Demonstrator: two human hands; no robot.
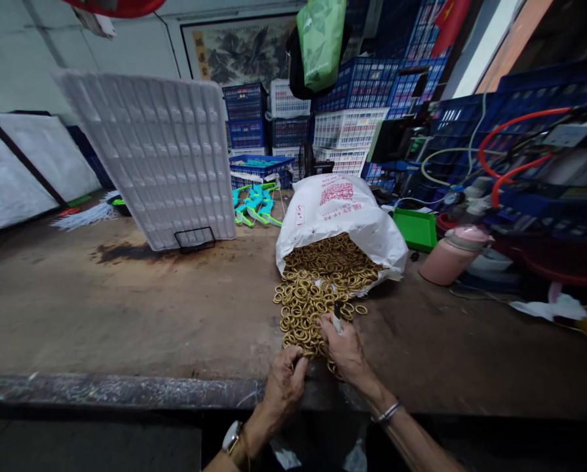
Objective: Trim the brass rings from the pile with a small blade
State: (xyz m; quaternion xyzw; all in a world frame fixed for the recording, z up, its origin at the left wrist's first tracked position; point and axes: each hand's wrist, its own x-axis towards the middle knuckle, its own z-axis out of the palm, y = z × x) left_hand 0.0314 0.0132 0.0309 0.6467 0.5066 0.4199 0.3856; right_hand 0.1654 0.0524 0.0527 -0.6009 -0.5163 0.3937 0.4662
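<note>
A heap of gold-coloured rings (301, 308) spills onto the table from the mouth of a white woven sack (330, 213) lying on its side. My left hand (284, 380) is at the near edge of the heap, its thumb and fingers curled together; what they pinch, if anything, is hidden. Over the heap's right side, my right hand (343, 347) is closed round a short tool (337, 318) with a pale body and a black upper end. Its kind does not show. A few rings lie just under the right hand, close to the table edge.
On the left of the wooden table (126, 314) a ribbed white plastic tray (160, 157) leans upright in a black wire stand (195, 239). To the right are a green tray (415, 229), a pink bottle (453, 255) and red hoses (500, 167). Stacked crates (350, 128) stand behind.
</note>
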